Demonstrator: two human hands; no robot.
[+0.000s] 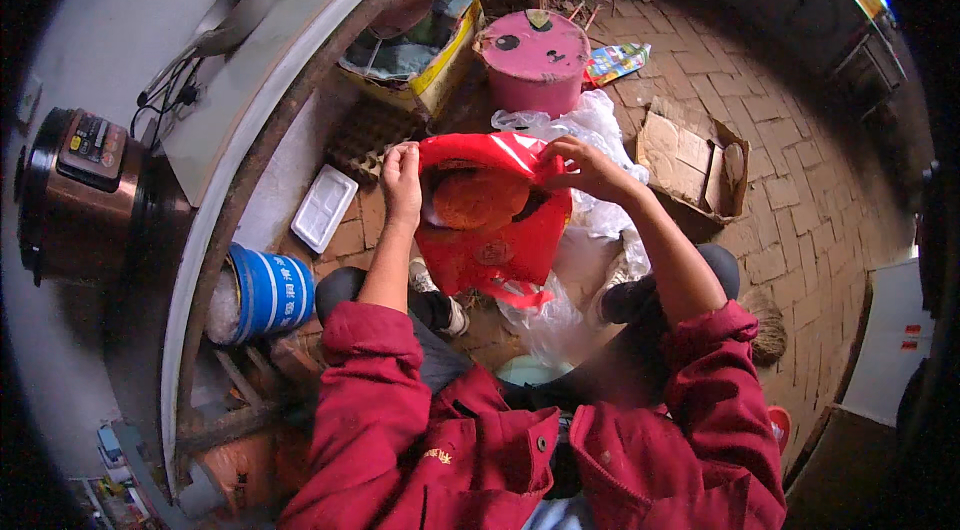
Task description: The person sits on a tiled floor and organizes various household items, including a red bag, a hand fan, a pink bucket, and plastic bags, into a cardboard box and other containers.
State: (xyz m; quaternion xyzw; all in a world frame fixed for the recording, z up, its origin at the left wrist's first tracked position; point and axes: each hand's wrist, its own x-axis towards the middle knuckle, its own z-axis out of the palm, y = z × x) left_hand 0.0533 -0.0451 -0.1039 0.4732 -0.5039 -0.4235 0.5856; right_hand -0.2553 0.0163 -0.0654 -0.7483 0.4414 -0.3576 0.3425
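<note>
You sit over a brick floor (800,200), with a pale-topped table (245,95) curving along your left. In front of you, past your hands, a pink cylindrical stool (535,65) with a cartoon face on top stands on the bricks. Just left of it is an open yellow-sided box (452,52) with dark and grey-blue stuff in it; well to its right, an open cardboard box (672,152) has its flaps folded inward. A copper-coloured electric cooker (90,180) is at the far left, and a blue bucket (270,295) with white lettering is near your left knee.

The red plastic bag (490,255) is between your 2 hands, above the floor and in front of your 2 shoes, its mouth spread open. Inside it you see a rounded orange mass (482,200); you cannot tell what it is. Clear plastic film (590,135) lies behind and right of the bag. A white shallow tray (325,208) lies left of your left hand (402,185). That hand's fingers pinch the bag's left upper edge; your right hand (590,170) has its fingers grasping the right upper edge.
</note>
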